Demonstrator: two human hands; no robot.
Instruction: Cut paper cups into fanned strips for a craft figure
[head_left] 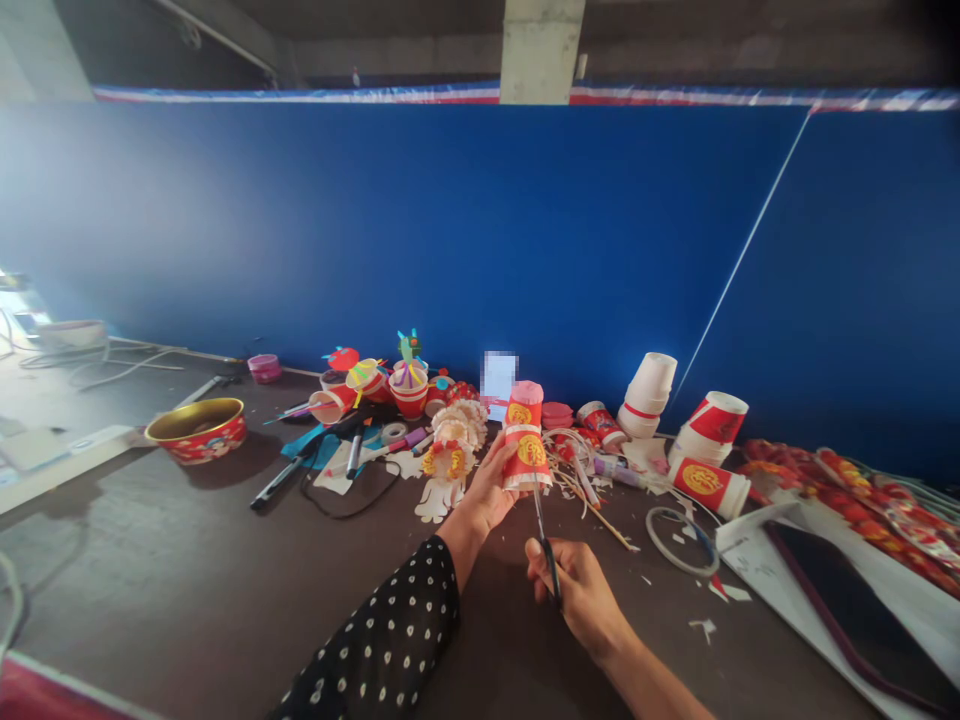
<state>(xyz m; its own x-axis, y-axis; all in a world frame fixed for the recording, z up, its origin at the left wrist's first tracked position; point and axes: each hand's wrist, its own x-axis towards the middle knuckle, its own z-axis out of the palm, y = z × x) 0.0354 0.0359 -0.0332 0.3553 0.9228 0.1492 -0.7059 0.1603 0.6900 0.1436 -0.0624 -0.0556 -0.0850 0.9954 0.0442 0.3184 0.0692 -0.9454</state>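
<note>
My left hand [491,488] is wrapped round the side of a red paper cup [528,455] with a gold emblem and a cut, fringed white lower edge. Above it, a second red piece [524,402] with a like emblem and a pink top appears stacked on the cup. In my right hand [581,590] is a pair of scissors [551,560] with black handles. Their blades point up and reach the cup's lower edge. Whether the blades are apart is too small to tell.
A red and gold bowl [196,432] stands left. Decorated cups [409,390], a black marker [354,455] and paper scraps lie across the back. Stacked white cups [646,395], a roll of tape [681,541] and a phone [855,610] on a white box are to the right.
</note>
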